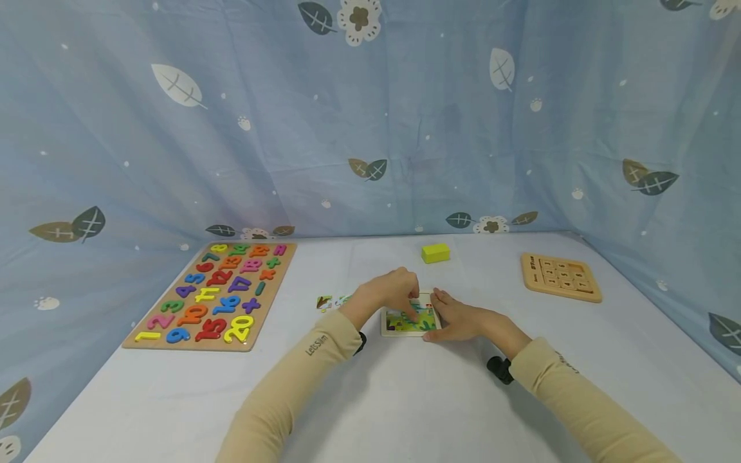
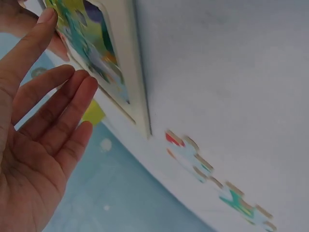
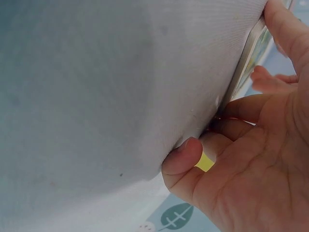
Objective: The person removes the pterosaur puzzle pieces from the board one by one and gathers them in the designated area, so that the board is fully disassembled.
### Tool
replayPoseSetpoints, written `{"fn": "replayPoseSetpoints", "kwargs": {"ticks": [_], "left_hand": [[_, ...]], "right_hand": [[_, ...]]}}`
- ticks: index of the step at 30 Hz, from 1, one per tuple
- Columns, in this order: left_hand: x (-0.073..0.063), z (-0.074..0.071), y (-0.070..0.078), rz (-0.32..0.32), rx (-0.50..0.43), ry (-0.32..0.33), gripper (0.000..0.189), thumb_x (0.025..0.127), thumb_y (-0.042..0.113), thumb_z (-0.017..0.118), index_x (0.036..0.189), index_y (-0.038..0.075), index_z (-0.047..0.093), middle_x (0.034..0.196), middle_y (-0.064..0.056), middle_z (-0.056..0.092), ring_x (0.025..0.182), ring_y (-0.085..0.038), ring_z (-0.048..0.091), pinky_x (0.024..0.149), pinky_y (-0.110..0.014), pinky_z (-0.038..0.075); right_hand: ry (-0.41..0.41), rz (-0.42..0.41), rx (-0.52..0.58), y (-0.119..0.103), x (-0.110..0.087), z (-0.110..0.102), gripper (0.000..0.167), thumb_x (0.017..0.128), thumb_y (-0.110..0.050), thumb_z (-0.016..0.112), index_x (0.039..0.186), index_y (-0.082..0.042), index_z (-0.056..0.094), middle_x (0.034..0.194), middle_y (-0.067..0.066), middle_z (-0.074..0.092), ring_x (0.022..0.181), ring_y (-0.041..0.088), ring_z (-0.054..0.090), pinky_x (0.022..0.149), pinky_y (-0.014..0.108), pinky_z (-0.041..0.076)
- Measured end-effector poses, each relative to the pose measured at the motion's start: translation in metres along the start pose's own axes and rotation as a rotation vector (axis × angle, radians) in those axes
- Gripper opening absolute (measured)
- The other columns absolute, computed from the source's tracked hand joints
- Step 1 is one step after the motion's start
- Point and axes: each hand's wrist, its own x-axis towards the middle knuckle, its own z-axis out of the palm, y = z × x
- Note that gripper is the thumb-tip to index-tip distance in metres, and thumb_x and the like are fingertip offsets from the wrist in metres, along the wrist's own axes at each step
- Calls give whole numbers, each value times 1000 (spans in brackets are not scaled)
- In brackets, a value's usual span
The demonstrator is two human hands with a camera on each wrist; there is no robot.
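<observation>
A small jigsaw board point(image 1: 401, 334) with a pale wooden frame and a colourful green picture lies in front of me. My left hand point(image 1: 395, 290) reaches over it; the thumb touches the picture, while the other fingers point(image 2: 72, 121) bend loosely with nothing between them. At the board's right side, my right hand point(image 1: 463, 319) holds the frame, thumb at the near corner and fingers along the right edge. Loose jigsaw pieces point(image 2: 189, 157) lie on the table left of the board, partly behind my left hand in the head view.
A large number board point(image 1: 191, 328) with coloured numerals and signs lies at the left. Behind the jigsaw stands a yellow-green block point(image 1: 435, 253). A wooden number-tile board point(image 1: 561, 278) lies at the right. A blue patterned curtain point(image 1: 370, 116) hangs behind the white table point(image 1: 405, 405).
</observation>
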Motion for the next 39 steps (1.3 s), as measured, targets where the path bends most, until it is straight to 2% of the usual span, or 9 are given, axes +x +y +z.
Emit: {"fn": "replayPoseSetpoints", "kwargs": {"ticks": [6, 8, 11, 14, 17, 20, 23, 39], "left_hand": [[5, 2, 8, -8, -28, -8, 38, 74, 35, 83, 99, 8, 73, 92, 1, 70, 74, -6, 56, 66, -18, 47], [7, 3, 10, -5, -25, -11, 33, 75, 35, 83, 92, 9, 72, 83, 4, 66, 69, -5, 53, 62, -17, 44], [8, 3, 12, 3, -19, -15, 29, 75, 34, 82, 74, 10, 65, 66, 6, 53, 61, -7, 42, 56, -19, 35], [8, 3, 13, -1, -18, -19, 33, 76, 33, 82, 66, 12, 58, 61, 6, 47, 58, -7, 39, 54, -19, 33], [8, 3, 13, -10, -4, -22, 29, 76, 33, 82, 70, 12, 62, 67, 7, 57, 61, -5, 45, 56, -17, 38], [8, 2, 15, -19, 11, -32, 25, 76, 33, 82, 81, 11, 69, 81, 5, 67, 68, -5, 55, 63, -18, 45], [8, 2, 16, -28, 17, -42, 27, 76, 32, 82, 87, 10, 72, 89, 2, 71, 73, -7, 59, 68, -19, 48], [10, 3, 21, -95, -4, -28, 29, 73, 29, 85, 86, 10, 67, 84, 3, 66, 71, -8, 58, 65, -20, 48]], "right_hand": [[0, -6, 5, 1, 0, 0, 100, 91, -51, 59, 149, 12, 8, 158, 29, -2, 147, 43, -1, 117, 57, 14], [1, -6, 8, 1, -1, 0, 99, 91, -50, 59, 149, 12, 8, 158, 29, -3, 147, 43, -1, 117, 57, 14], [2, -6, 12, 0, -1, -1, 98, 91, -49, 59, 149, 12, 8, 158, 29, -3, 147, 43, -1, 116, 57, 14], [2, -8, 14, 0, -2, -1, 98, 92, -49, 59, 149, 12, 8, 158, 29, -3, 147, 44, -1, 116, 57, 14], [2, -14, 9, -1, -2, -1, 98, 91, -49, 59, 149, 12, 8, 157, 30, -2, 146, 44, -1, 116, 58, 14], [2, -20, 5, 0, -1, -1, 99, 91, -49, 59, 149, 13, 8, 157, 31, -2, 146, 45, 0, 116, 57, 14], [6, -28, -3, 0, -1, 0, 99, 91, -50, 60, 148, 13, 9, 157, 32, -1, 146, 46, 1, 116, 58, 15], [9, -34, -1, 2, -1, 0, 99, 90, -51, 59, 149, 12, 10, 157, 32, 0, 146, 46, 1, 115, 58, 16]]}}
